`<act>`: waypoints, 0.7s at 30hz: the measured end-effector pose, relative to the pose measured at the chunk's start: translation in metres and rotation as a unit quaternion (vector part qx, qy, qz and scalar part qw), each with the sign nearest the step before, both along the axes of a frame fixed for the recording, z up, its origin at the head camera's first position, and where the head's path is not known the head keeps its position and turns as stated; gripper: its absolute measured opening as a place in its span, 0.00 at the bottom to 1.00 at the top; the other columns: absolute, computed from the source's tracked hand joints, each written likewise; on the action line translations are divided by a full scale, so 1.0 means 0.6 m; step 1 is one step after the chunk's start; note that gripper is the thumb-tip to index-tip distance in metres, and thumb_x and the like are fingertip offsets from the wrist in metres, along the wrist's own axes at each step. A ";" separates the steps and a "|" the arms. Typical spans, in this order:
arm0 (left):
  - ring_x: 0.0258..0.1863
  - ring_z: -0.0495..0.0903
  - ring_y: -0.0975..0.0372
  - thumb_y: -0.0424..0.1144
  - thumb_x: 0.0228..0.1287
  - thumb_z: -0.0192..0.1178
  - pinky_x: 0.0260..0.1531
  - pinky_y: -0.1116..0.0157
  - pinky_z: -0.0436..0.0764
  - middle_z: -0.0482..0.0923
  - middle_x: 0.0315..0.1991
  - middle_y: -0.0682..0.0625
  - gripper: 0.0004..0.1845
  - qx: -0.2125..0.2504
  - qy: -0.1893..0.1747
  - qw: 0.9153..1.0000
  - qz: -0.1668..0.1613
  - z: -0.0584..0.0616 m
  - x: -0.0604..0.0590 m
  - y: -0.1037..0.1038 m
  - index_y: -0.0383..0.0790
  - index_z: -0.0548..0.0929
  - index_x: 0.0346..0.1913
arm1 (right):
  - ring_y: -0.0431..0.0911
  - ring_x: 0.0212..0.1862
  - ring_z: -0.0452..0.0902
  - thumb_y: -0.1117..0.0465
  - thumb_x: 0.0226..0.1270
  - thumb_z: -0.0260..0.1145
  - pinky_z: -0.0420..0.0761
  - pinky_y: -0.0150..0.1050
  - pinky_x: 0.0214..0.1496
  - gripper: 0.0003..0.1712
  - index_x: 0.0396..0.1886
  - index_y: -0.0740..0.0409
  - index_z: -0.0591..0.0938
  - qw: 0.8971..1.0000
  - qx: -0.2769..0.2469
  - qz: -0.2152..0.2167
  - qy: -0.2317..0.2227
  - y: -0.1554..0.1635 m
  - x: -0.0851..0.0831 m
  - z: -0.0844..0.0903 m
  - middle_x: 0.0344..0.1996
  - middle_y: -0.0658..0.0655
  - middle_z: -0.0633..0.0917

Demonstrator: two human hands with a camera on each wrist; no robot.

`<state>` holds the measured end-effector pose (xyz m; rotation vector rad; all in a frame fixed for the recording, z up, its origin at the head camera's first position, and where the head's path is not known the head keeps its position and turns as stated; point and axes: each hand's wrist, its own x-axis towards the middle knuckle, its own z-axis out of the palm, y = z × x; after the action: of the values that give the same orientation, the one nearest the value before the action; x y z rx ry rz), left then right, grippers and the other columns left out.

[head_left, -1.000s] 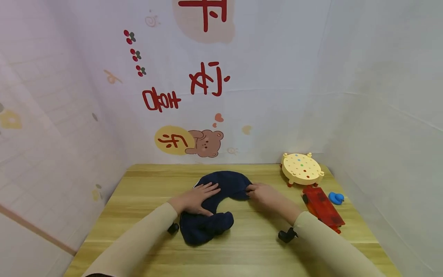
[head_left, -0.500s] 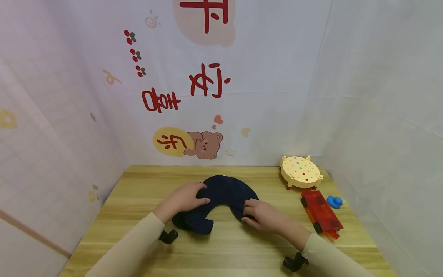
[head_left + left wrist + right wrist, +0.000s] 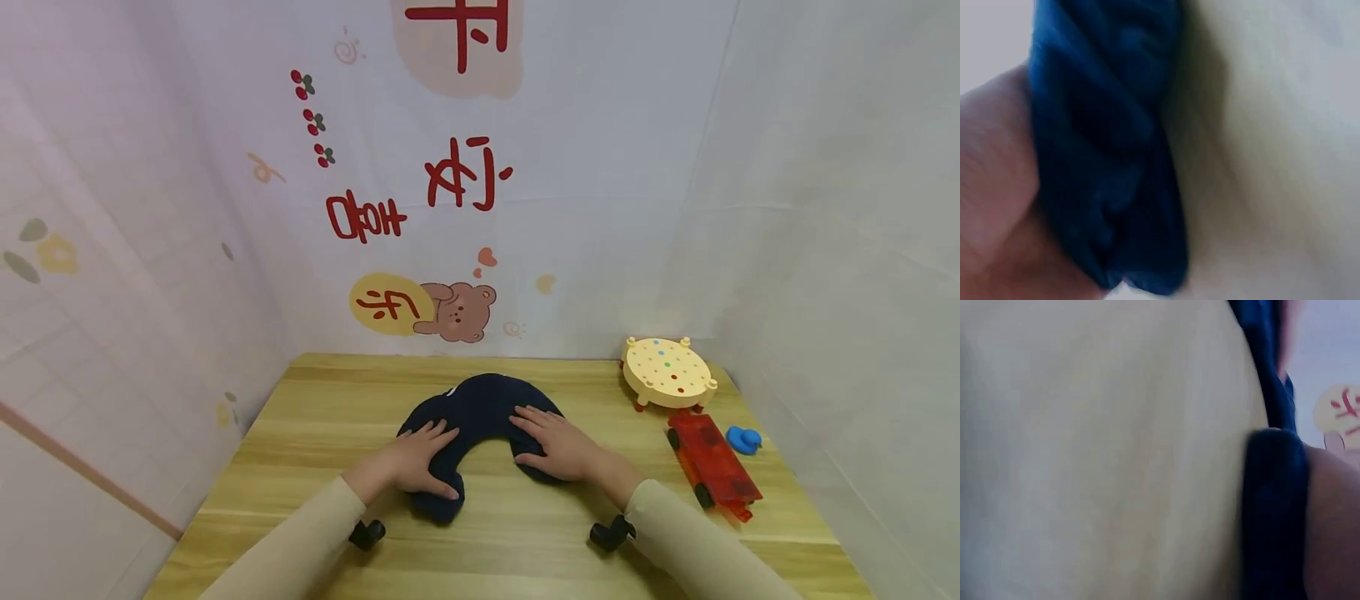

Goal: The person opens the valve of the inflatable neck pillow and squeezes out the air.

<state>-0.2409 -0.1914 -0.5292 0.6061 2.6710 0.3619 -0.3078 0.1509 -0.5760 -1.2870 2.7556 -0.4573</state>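
Note:
A navy blue, U-shaped neck pillow (image 3: pixel 487 406) of soft cloth lies on the table as an arch, its two ends toward me. My left hand (image 3: pixel 411 461) rests on its left arm with fingers spread and thumb out near the inner edge. On the right arm of the pillow lies my right hand (image 3: pixel 558 444), palm down with straight fingers. The left wrist view shows the wrinkled pillow end (image 3: pixel 1110 150) beside the left hand (image 3: pixel 991 169). In the right wrist view the other end (image 3: pixel 1275 506) stands against the right hand (image 3: pixel 1335 519).
At the back right stands a round cream toy stool (image 3: pixel 667 372) with coloured dots. A red toy cart (image 3: pixel 712 462) with dark wheels is in front of it, and a blue toy duck (image 3: pixel 743 440) sits beside the cart. Printed cloth (image 3: pixel 600 208) walls surround the wooden table (image 3: pixel 510 550).
The pillow's left end, earlier folded inward, now points toward me and the arch is more even. My right hand has gone from gripping the right end to lying flat on it.

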 end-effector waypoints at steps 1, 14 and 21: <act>0.88 0.51 0.41 0.70 0.63 0.75 0.81 0.36 0.57 0.52 0.89 0.41 0.60 -0.002 0.000 1.000 -0.013 -0.004 -0.011 -0.006 0.48 0.60 0.90 | 0.64 0.86 0.58 0.36 0.84 0.65 0.62 0.66 0.83 0.46 0.87 0.57 0.67 1.000 0.004 -0.019 0.003 -0.002 0.008 0.000 0.86 0.63 0.65; 0.72 0.76 0.39 0.50 0.72 0.77 0.71 0.38 0.75 0.75 0.74 0.33 0.41 0.222 0.094 0.944 0.228 -0.012 -0.044 -0.006 0.34 0.73 0.80 | 0.63 0.59 0.78 0.32 0.71 0.75 0.81 0.61 0.62 0.41 0.59 0.65 0.85 0.972 0.008 -0.208 0.106 -0.029 0.061 0.019 0.55 0.68 0.81; 0.68 0.76 0.34 0.47 0.72 0.75 0.66 0.39 0.78 0.71 0.70 0.23 0.46 0.340 0.058 0.870 0.352 -0.028 -0.008 0.019 0.24 0.63 0.79 | 0.65 0.82 0.64 0.38 0.79 0.72 0.69 0.65 0.78 0.44 0.81 0.60 0.74 0.988 -0.056 -0.137 0.035 -0.019 0.020 -0.005 0.81 0.68 0.70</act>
<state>-0.2457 -0.1801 -0.5460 -0.2369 2.7482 1.5441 -0.2957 0.1394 -0.5791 -0.9630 3.0203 -0.6028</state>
